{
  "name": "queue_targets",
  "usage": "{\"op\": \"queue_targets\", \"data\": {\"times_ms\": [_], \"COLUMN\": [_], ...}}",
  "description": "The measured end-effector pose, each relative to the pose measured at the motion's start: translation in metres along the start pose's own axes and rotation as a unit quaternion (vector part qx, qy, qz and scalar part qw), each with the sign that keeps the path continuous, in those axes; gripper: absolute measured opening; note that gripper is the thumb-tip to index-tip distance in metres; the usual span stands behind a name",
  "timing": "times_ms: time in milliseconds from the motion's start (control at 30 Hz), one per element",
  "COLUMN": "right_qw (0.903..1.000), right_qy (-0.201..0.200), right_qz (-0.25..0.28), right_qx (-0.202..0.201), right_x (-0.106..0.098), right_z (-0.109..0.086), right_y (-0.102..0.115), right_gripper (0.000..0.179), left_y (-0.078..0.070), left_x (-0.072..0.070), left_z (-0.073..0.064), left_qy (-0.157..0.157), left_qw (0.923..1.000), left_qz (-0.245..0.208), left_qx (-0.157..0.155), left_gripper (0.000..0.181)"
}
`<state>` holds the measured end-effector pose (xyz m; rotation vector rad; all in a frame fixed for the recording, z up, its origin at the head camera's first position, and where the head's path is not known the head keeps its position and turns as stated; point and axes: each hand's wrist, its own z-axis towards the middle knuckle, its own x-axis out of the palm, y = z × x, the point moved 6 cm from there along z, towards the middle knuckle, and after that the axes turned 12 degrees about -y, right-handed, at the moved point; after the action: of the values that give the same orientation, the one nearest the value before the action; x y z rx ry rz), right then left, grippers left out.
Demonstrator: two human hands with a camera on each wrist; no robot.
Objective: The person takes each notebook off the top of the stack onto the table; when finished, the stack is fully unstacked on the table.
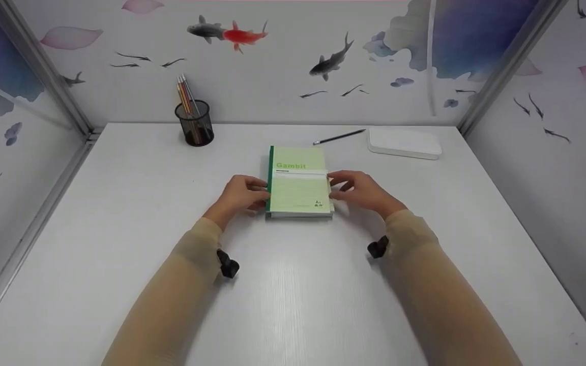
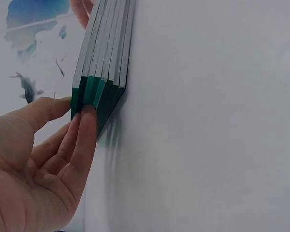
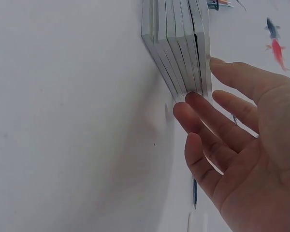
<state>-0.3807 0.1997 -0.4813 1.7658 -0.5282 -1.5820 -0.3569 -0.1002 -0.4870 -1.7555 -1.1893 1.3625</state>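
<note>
A stack of several notebooks lies on the table, topped by a light green notebook [image 1: 298, 189] with "Gambit" on its cover. My left hand [image 1: 242, 195] is at the stack's left side; in the left wrist view its fingertips touch the dark green spines [image 2: 90, 90], with the thumb at the top notebook's edge. From the right side, my right hand [image 1: 359, 190] touches the page edges [image 3: 181, 60] with its fingertips, thumb near the top cover. Fingers of both hands are loosely bent, and neither hand wraps around the stack. The lower notebooks sit slightly unevenly.
Behind the stack on the left stands a black mesh pen holder [image 1: 195, 124] with several pencils. A dark pencil [image 1: 339, 136] lies at the back, beside a white flat case [image 1: 405, 143]. Printed panels [image 1: 283, 91] enclose the white table [image 1: 293, 290] at the back and sides.
</note>
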Motion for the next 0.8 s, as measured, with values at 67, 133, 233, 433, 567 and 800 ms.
{"op": "queue_targets", "data": {"times_ms": [67,133,233,433,567,800], "right_qw": [1.0000,0.9999,0.9999,0.9998,0.9996,0.9993], "right_qy": [0.007,0.012,0.011,0.002,0.005,0.003], "right_qz": [-0.003,-0.004,-0.006,-0.006,-0.010,-0.017], "right_qx": [-0.001,0.003,0.009,0.017,0.024,0.033], "right_x": [0.002,0.003,0.004,0.001,0.003,0.004], "right_z": [0.000,0.000,0.001,0.002,0.002,-0.001], "right_y": [0.000,-0.001,-0.003,-0.003,-0.005,-0.008], "right_gripper": [0.055,0.055,0.056,0.056,0.057,0.057], "left_y": [0.005,0.011,0.016,0.014,0.013,0.013], "left_x": [-0.001,-0.002,-0.004,-0.004,-0.003,0.002], "left_z": [0.001,0.002,0.002,0.000,-0.001,-0.002], "left_qy": [0.019,0.038,0.056,0.067,0.071,0.059], "left_qw": [0.9991,0.9964,0.9909,0.9877,0.9890,0.9873], "left_qz": [-0.027,-0.054,-0.092,-0.118,-0.112,-0.135], "left_qx": [-0.026,-0.053,-0.081,-0.078,-0.065,-0.059], "left_gripper": [0.047,0.051,0.054,0.057,0.061,0.061]}}
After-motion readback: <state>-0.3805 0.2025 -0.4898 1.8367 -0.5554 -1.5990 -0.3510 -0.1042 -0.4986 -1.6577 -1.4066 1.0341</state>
